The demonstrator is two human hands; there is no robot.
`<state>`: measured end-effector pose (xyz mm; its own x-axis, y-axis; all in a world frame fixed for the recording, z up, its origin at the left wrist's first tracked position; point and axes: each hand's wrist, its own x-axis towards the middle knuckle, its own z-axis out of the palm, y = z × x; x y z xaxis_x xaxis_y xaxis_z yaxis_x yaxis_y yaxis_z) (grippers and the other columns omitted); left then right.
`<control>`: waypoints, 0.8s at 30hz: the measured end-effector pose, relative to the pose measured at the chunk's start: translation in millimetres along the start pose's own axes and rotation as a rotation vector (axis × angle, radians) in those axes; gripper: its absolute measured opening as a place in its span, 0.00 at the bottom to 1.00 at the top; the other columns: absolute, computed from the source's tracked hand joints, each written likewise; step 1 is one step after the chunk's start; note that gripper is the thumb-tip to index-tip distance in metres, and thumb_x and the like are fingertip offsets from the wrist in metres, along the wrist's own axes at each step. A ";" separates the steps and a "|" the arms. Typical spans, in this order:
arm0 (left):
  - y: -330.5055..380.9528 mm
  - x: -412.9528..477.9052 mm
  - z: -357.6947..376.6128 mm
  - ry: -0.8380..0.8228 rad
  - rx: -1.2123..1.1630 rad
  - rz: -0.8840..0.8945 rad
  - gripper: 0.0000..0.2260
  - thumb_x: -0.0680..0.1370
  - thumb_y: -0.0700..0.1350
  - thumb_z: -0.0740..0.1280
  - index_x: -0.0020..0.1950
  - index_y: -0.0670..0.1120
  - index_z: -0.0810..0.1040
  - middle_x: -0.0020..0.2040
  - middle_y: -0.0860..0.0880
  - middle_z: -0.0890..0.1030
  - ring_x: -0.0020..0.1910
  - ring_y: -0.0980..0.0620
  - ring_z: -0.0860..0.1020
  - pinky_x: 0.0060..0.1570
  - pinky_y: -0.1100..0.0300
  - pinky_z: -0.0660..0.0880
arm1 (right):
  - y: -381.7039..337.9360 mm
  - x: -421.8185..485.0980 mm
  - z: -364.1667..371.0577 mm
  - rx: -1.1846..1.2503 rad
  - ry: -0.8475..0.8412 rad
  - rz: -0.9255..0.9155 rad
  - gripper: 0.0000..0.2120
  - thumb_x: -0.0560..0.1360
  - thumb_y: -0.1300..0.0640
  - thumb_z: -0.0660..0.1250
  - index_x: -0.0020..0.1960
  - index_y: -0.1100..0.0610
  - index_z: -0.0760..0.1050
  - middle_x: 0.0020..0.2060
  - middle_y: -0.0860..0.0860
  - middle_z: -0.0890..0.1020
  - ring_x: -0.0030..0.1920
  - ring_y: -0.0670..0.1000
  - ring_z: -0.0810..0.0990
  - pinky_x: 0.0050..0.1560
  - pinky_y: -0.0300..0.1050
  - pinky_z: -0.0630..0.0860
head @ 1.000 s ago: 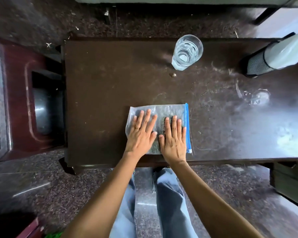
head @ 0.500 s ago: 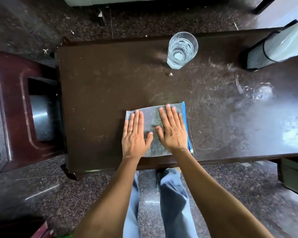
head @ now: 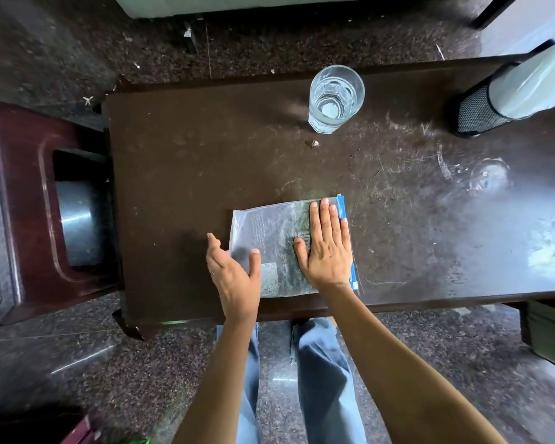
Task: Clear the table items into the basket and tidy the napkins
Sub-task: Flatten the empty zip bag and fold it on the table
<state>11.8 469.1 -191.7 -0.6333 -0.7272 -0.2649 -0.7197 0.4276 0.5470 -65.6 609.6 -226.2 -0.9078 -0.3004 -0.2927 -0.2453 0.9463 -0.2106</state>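
Plastic zip bag point(head: 269, 232), one, pressed by right hand point(head: 329, 251), fingers point(head: 324, 219) together; left hand point(head: 234, 277) fingers straight, maybe hovering; one glass point(head: 335, 97)

Daylight comes from the right, washing that end of the dark brown wooden table point(head: 180, 174) in pale glare. The clear drinking glass point(head: 335, 97) and the left hand point(head: 234, 280) throw soft shadows leftward. Wide-angle distortion bows the frame's edges; the corners look smeared.
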 end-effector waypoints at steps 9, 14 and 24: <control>43.9 -13.2 -23.1 -0.165 -0.250 -0.142 0.18 0.73 0.43 0.70 0.62 0.49 0.75 0.51 0.49 0.81 0.43 0.54 0.79 0.41 0.74 0.70 | 1.1 1.4 4.4 0.043 0.015 -0.003 0.33 0.79 0.41 0.48 0.78 0.57 0.53 0.78 0.55 0.56 0.78 0.53 0.53 0.77 0.53 0.48; 78.7 -52.0 4.9 -0.192 -0.218 0.187 0.21 0.77 0.48 0.62 0.68 0.41 0.72 0.63 0.44 0.76 0.60 0.51 0.75 0.60 0.71 0.66 | 4.5 0.3 0.4 0.284 0.028 -0.016 0.28 0.81 0.47 0.41 0.78 0.58 0.50 0.78 0.55 0.52 0.78 0.52 0.49 0.76 0.56 0.51; 104.2 -60.1 73.8 -0.257 -0.130 0.103 0.33 0.78 0.62 0.44 0.78 0.46 0.50 0.79 0.46 0.49 0.77 0.49 0.52 0.71 0.61 0.44 | 48.7 -39.0 -18.4 0.862 0.307 0.205 0.21 0.80 0.66 0.61 0.72 0.57 0.65 0.72 0.50 0.66 0.70 0.48 0.70 0.67 0.48 0.72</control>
<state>-46.2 597.0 -177.4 -0.7641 -0.5170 -0.3858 -0.6160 0.4074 0.6742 -48.4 669.6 -207.9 -0.9856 0.0234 -0.1673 0.1545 0.5257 -0.8365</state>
